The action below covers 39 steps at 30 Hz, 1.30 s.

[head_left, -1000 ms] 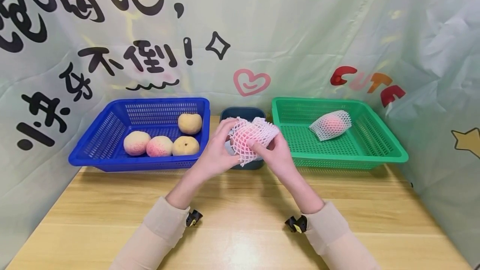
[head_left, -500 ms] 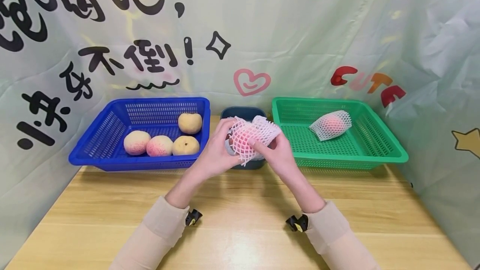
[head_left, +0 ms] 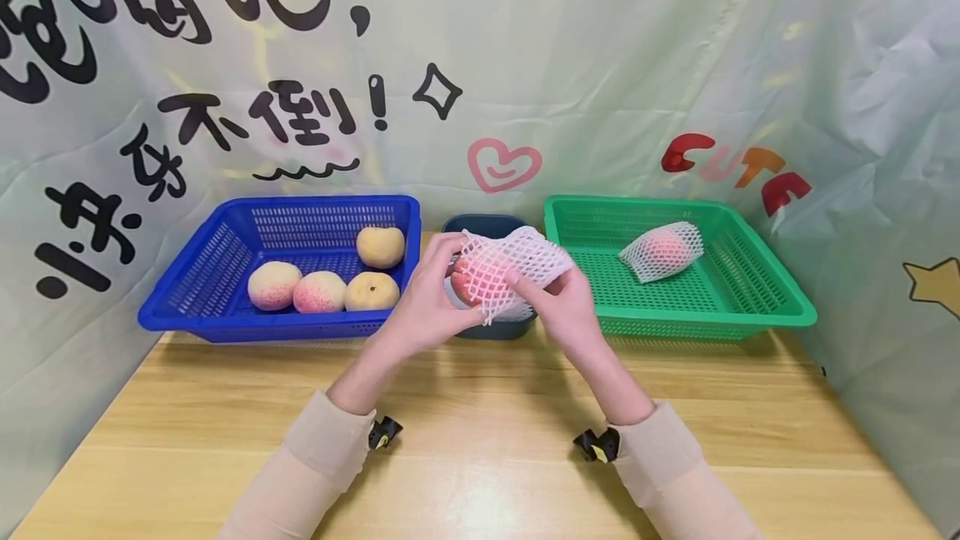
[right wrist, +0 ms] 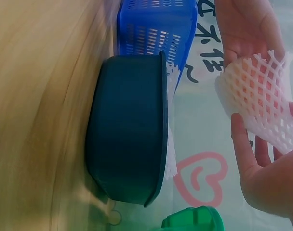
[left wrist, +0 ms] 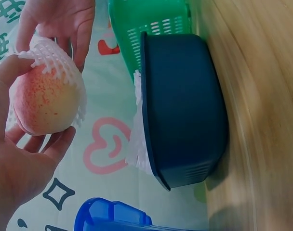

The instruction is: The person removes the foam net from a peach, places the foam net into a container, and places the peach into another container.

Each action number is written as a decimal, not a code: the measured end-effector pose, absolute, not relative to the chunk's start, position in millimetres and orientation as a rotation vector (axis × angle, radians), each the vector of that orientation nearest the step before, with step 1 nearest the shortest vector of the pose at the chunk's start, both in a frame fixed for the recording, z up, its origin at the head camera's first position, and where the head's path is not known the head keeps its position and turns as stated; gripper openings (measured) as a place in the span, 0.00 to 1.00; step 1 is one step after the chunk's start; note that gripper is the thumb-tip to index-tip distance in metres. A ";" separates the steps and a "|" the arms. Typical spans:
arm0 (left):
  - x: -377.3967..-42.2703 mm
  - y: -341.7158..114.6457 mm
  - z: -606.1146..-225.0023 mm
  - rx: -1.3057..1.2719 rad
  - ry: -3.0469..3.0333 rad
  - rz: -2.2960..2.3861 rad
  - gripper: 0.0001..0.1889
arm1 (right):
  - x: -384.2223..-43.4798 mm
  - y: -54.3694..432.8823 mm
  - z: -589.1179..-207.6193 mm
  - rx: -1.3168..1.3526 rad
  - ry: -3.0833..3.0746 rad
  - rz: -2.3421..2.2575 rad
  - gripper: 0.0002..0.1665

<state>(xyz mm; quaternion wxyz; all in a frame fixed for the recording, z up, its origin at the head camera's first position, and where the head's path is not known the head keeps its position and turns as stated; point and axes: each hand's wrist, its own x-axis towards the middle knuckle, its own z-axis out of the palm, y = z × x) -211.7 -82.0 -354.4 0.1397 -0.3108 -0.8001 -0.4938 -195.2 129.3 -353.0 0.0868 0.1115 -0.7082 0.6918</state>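
Above the dark blue bin (left wrist: pixel 185 110), a peach (left wrist: pixel 50 101) sits partly inside a white foam net sleeve (head_left: pixel 540 257). My left hand (head_left: pixel 429 307) grips the peach from the left, its thumb on the near side and fingers curled round the far side and underneath. The peach's left end is bare, while the net covers its right part. My right hand (head_left: pixel 568 307) pinches the net on the right, with its thumb on top of the mesh. Beyond the peach, the net's right end extends loosely.
To the left stands a blue basket (head_left: pixel 277 323) with several peaches (head_left: pixel 320 292). A green basket (head_left: pixel 675 325) on the right holds one peach in a net (head_left: pixel 663 251). More white foam nets (right wrist: pixel 171 154) show at the bin's rim. Behind everything hangs a printed cloth (head_left: pixel 615 107).
My right hand has shifted slightly right, and the net now stretches further that way. More of the peach's left side shows bare. The baskets have not moved.
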 end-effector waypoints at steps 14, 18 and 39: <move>-215.4 -88.3 -354.0 -0.861 -2.282 -1.465 0.42 | -198.6 135.5 -355.3 0.287 -2.096 1.937 0.27; -216.4 -90.1 -353.3 -0.874 -2.256 -1.464 0.42 | -199.8 137.3 -356.0 0.279 -2.109 1.916 0.28; -224.9 -116.7 -341.3 -0.794 -2.170 -1.411 0.37 | -205.1 148.1 -355.1 0.179 -2.069 1.916 0.25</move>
